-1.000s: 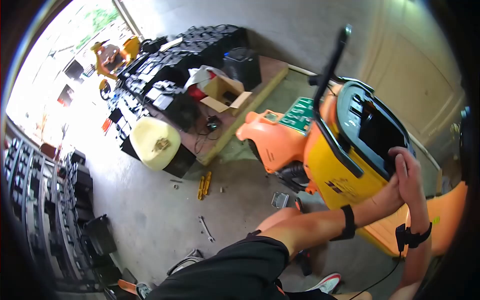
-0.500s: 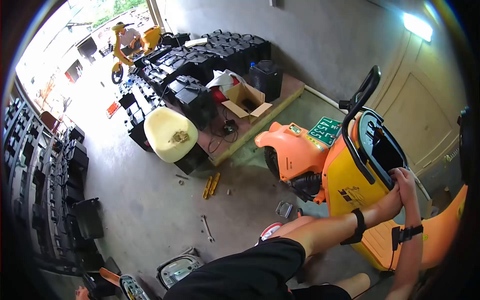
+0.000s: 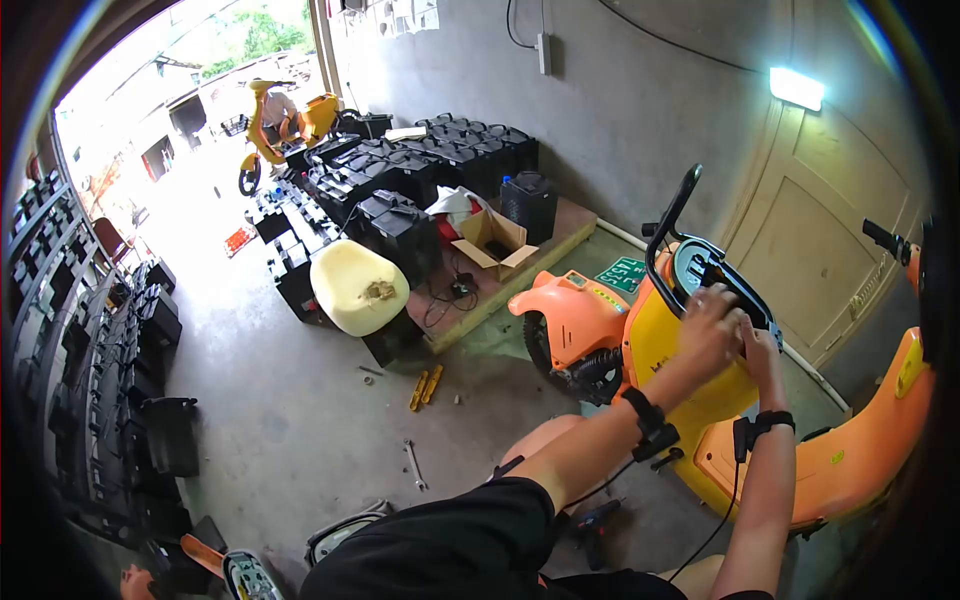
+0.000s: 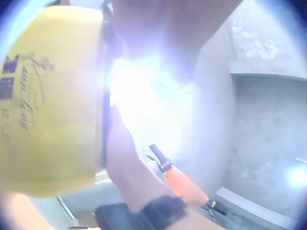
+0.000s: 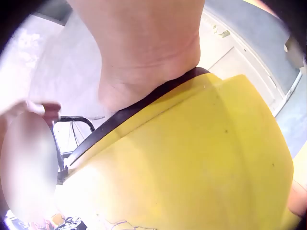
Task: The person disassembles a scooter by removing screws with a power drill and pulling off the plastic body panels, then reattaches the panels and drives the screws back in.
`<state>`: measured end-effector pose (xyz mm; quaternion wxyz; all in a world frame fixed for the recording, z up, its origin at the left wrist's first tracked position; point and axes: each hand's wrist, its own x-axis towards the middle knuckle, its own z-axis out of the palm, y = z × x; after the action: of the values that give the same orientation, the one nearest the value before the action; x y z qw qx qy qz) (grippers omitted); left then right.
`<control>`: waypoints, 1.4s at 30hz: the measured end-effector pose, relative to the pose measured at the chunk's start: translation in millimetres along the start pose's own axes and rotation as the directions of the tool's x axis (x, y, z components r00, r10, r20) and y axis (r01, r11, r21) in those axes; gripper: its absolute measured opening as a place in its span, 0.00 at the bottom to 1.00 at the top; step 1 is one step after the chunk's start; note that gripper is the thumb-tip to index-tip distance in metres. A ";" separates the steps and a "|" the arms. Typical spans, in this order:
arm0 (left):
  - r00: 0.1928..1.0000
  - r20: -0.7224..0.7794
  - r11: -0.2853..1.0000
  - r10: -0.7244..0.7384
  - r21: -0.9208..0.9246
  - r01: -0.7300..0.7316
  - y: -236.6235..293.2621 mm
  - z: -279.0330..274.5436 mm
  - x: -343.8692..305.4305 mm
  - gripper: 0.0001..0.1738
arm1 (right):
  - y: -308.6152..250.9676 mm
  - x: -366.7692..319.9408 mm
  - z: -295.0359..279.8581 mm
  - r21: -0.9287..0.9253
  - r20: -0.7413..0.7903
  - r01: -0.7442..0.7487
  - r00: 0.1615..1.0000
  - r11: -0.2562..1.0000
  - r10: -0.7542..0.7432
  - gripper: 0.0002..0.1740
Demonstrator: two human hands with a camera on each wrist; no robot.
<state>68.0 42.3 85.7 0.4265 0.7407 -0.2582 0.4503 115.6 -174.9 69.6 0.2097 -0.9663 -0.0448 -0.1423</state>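
A yellow and orange scooter (image 3: 700, 395) stands with its seat off and its storage compartment (image 3: 697, 268) uncovered. Over the near side of this opening is my left hand (image 3: 712, 328), its fingers loosely bent and blurred, with nothing visible in them. My right hand (image 3: 760, 352) is at the compartment's edge close beside it. In the right wrist view, the heel of my right hand (image 5: 148, 79) lies along the black rim (image 5: 144, 103) of the yellow body (image 5: 201, 148). The right fingers are hidden, so I cannot tell what they hold.
A black grab rail (image 3: 668, 225) rises behind the compartment. A cream seat (image 3: 358, 285) and an open cardboard box (image 3: 495, 245) stand near rows of black batteries (image 3: 400, 165). On the floor lie a wrench (image 3: 414, 465), yellow parts (image 3: 425, 387) and a power drill (image 3: 597, 527).
Both hands were together at the compartment's near edge. My left hand has come apart from the right and moved left over the opening. The head view has shifted.
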 end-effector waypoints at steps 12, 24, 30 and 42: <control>0.943 0.327 0.969 -0.067 0.247 -0.017 -41.3 -22.2 -40.9 0.34 | -9.7 -4.5 4.9 -0.118 -0.131 -0.112 0.987 0.987 0.096 0.43; 0.988 0.153 0.990 0.012 0.138 -0.033 -52.1 -15.7 -50.5 0.35 | -10.1 -24.6 21.6 -0.031 -0.522 -0.118 0.849 0.993 0.085 0.30; 0.990 0.143 0.988 -0.016 0.151 -0.005 -47.6 -7.4 -51.5 0.34 | -14.5 -27.5 22.7 -0.039 -0.536 -0.111 0.841 0.993 0.074 0.30; 0.995 0.096 0.982 0.039 0.179 -0.055 -51.4 -11.5 -47.4 0.29 | -15.2 -29.9 25.7 -0.011 -0.514 -0.182 0.845 0.983 0.150 0.31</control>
<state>80.4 78.0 25.7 0.3341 0.7901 -0.2528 0.4475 91.4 -151.1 44.4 0.1967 -0.8999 0.1003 -0.3760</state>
